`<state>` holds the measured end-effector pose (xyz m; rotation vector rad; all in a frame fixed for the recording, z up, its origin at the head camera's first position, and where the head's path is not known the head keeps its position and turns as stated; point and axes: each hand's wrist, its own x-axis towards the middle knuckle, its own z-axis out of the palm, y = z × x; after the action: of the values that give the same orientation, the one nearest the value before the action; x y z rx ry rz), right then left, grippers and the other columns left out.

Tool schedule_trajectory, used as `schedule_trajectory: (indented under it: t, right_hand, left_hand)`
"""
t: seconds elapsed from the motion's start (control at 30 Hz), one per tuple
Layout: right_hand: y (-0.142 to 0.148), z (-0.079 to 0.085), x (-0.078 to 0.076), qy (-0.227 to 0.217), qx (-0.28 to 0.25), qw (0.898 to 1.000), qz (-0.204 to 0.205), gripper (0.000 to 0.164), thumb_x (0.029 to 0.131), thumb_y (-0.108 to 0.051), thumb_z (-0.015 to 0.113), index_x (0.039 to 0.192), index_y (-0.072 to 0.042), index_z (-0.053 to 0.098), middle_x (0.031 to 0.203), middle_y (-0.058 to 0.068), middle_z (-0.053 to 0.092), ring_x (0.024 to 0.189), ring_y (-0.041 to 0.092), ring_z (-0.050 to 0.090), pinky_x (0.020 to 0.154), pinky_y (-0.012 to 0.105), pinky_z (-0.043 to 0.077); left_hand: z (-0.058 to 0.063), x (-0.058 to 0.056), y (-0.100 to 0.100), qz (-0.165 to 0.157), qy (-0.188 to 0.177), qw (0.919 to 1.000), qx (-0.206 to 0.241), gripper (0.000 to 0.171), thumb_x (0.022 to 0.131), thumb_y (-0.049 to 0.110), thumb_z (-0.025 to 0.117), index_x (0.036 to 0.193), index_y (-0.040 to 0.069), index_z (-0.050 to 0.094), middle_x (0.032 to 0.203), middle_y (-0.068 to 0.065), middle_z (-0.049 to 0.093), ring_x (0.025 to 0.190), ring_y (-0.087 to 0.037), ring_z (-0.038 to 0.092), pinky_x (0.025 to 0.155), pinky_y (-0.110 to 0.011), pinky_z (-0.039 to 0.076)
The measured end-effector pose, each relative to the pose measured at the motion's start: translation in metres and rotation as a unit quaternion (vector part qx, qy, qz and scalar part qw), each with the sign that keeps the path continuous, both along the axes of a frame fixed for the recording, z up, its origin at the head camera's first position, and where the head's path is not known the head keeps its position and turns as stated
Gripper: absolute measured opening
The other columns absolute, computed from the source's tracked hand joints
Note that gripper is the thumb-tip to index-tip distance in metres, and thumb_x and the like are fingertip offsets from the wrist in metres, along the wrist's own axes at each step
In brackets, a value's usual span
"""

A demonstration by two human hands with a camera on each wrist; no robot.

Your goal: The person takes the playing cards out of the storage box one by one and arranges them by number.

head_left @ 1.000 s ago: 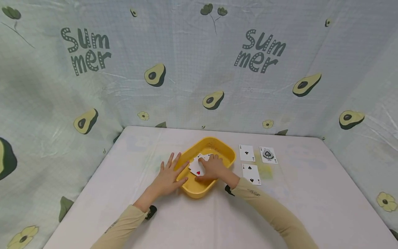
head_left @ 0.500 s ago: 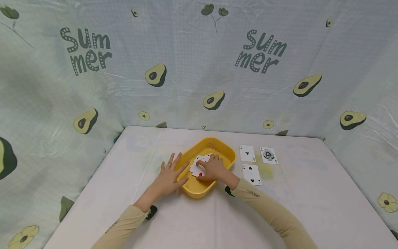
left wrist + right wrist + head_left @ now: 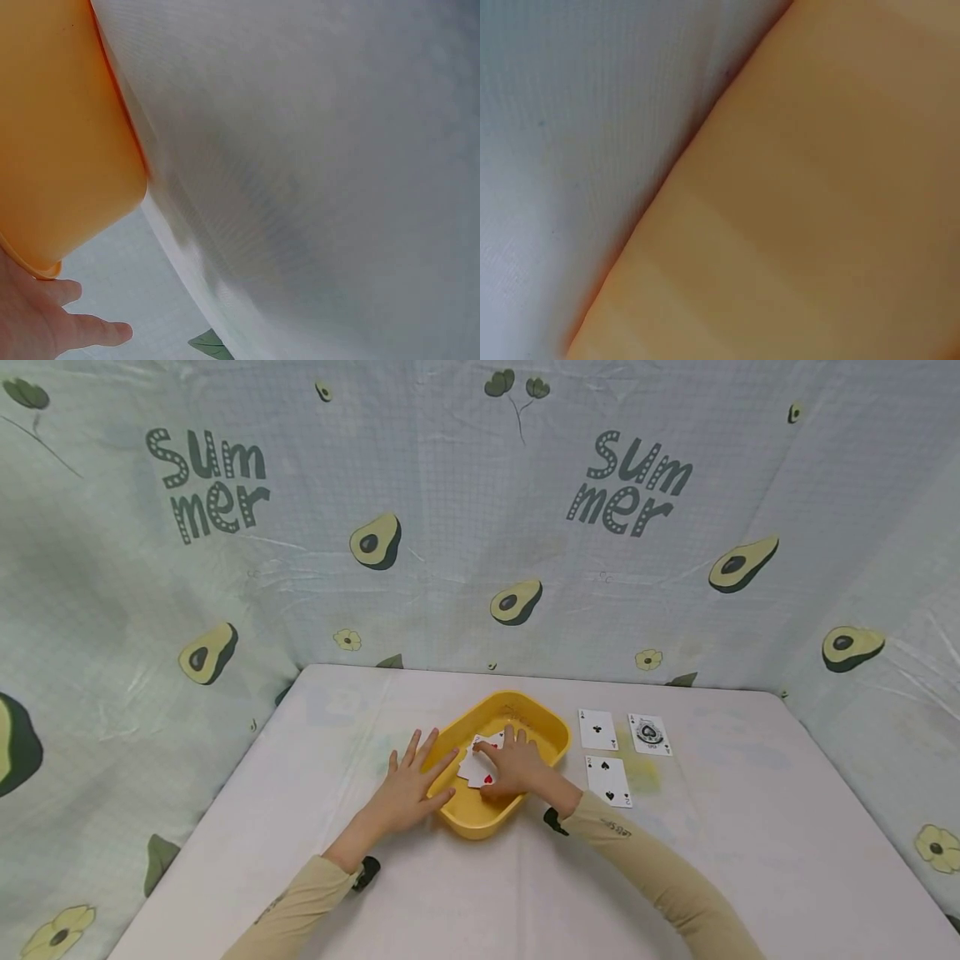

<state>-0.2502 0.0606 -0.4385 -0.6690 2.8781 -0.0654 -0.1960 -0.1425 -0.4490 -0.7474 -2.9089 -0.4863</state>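
Note:
A yellow plastic tray (image 3: 468,820) stands on the table, with a loose heap of playing cards (image 3: 474,770) in it. My left hand (image 3: 401,795) rests with spread fingers on the tray's left rim; the left wrist view shows its fingertips (image 3: 112,334) beside the tray's outer wall (image 3: 67,135). Over the right side of the tray, my right hand (image 3: 519,768) reaches in and touches the cards with thumb and forefinger spread apart. A red heart shows on a card beside the thumb. The right hand covers part of the heap. The right wrist view holds only the tray wall (image 3: 802,195) and tablecloth.
Right of the tray, three cards lie face up and apart: a clubs card (image 3: 597,729), an ornate ace of spades (image 3: 649,734) and a two of spades (image 3: 609,782). A white cloth covers the table (image 3: 450,902). Behind hangs a printed curtain (image 3: 450,468).
My right forefinger and thumb have shifted slightly over the heap, and the heart card has slid a little to the right. The left hand and the tray stay in place.

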Motion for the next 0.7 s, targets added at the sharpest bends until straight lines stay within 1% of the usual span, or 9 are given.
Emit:
schedule_trajectory:
  t: [0.1,0.2,0.27,0.37,0.47,0.6,0.7]
  right_hand:
    - [0.001,0.002,0.0,0.011,-0.013,1.0,0.006,0.063,0.071,-0.053,0.064,0.126,-0.033,0.042,0.124,0.02,0.034,0.104,0.034,0.041,0.087,0.047,0.039]
    - [0.004,0.002,-0.001,0.018,-0.025,0.999,0.009,0.065,0.07,-0.056,0.064,0.127,-0.033,0.041,0.125,0.021,0.035,0.108,0.036,0.039,0.089,0.049,0.038]
    - [0.006,0.003,-0.002,0.019,-0.036,0.999,0.007,0.074,0.069,-0.057,0.065,0.132,-0.03,0.037,0.126,0.021,0.034,0.111,0.037,0.037,0.092,0.049,0.037]
    - [0.011,0.005,-0.003,0.027,-0.049,0.998,0.005,0.09,0.065,-0.058,0.068,0.138,-0.021,0.032,0.127,0.019,0.033,0.113,0.034,0.035,0.094,0.046,0.036]
    - [0.015,0.007,-0.002,0.034,-0.064,0.997,0.006,0.1,0.061,-0.059,0.07,0.14,-0.013,0.029,0.123,0.016,0.034,0.107,0.029,0.037,0.088,0.04,0.039]
    - [0.021,0.01,-0.002,0.053,-0.079,0.995,0.012,0.1,0.06,-0.061,0.07,0.138,-0.012,0.032,0.117,0.013,0.037,0.098,0.025,0.038,0.08,0.035,0.04]
    - [0.027,0.013,-0.001,0.062,-0.096,0.993,0.016,0.098,0.06,-0.06,0.07,0.137,-0.011,0.035,0.117,0.012,0.037,0.099,0.025,0.038,0.081,0.035,0.04]
  left_hand:
    - [0.0,0.0,0.0,-0.001,-0.002,1.0,0.002,0.057,0.089,0.047,0.044,0.14,0.029,0.028,0.151,-0.013,0.009,0.138,-0.038,0.0,0.095,-0.07,0.016]
    - [0.0,0.0,0.0,-0.002,0.0,1.0,0.002,0.057,0.089,0.047,0.044,0.14,0.029,0.028,0.151,-0.013,0.01,0.137,-0.04,0.002,0.095,-0.07,0.016]
    - [0.0,0.001,-0.001,-0.002,0.002,1.0,0.004,0.056,0.089,0.046,0.044,0.14,0.028,0.028,0.15,-0.014,0.01,0.137,-0.041,0.003,0.095,-0.07,0.016]
    - [0.0,0.001,-0.001,0.0,0.004,1.0,0.005,0.056,0.089,0.046,0.045,0.14,0.028,0.029,0.151,-0.013,0.01,0.136,-0.042,0.005,0.095,-0.07,0.016]
    - [0.001,0.002,0.0,0.001,0.0,1.0,0.007,0.056,0.089,0.045,0.045,0.14,0.028,0.029,0.151,-0.013,0.01,0.136,-0.041,0.004,0.095,-0.07,0.016]
    - [0.0,0.002,0.001,0.003,-0.005,1.0,0.005,0.056,0.089,0.045,0.045,0.14,0.028,0.028,0.151,-0.013,0.01,0.137,-0.041,0.003,0.096,-0.07,0.015]
    - [0.001,0.002,0.001,0.006,-0.006,1.0,0.001,0.056,0.089,0.045,0.045,0.14,0.029,0.028,0.151,-0.012,0.008,0.137,-0.04,0.002,0.096,-0.069,0.015]
